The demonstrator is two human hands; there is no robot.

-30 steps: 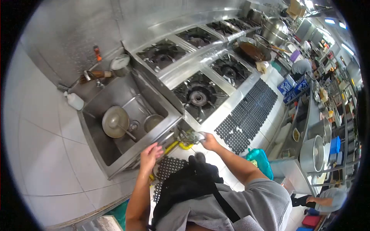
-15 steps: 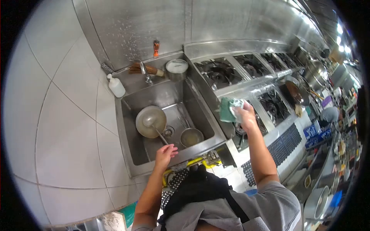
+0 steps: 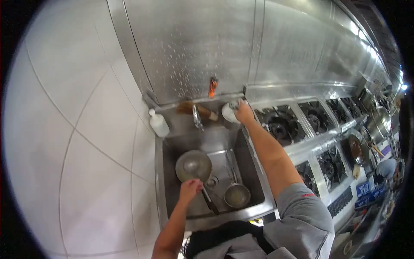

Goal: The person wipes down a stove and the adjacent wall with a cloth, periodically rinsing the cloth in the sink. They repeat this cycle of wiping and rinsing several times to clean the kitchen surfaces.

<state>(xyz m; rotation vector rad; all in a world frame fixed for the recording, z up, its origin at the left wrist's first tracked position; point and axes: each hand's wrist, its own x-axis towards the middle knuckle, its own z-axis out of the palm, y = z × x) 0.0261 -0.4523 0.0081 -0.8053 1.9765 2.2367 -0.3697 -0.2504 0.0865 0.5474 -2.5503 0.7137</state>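
Observation:
My right hand [image 3: 244, 112] reaches to the sink's back corner and grips a green scrub sponge [image 3: 234, 105] at the mouth of a metal pot [image 3: 229, 113] with white foamy liquid. Most of the sponge is hidden. Over the sink [image 3: 160, 203], my left hand [image 3: 191, 188] has its fingers closed on the handle of a ladle [image 3: 190, 165]. The ladle's bowl rests in a round metal pan [image 3: 202, 160]. A smaller long-handled strainer or pan [image 3: 237, 196] lies at right in the sink.
Behind the sink are a faucet [image 3: 197, 117], a bristle brush [image 3: 211, 115] and a white pump bottle [image 3: 159, 124]. An orange-handled tool [image 3: 213, 86] stands against the steel wall. Gas burners [image 3: 280, 123] adjoin on the right, with pans [image 3: 358, 149] farther along.
My right hand has carried the sponge from above the burners to the pot. My left hand has moved farther over the sink, closer to the ladle's bowl. The view has shifted.

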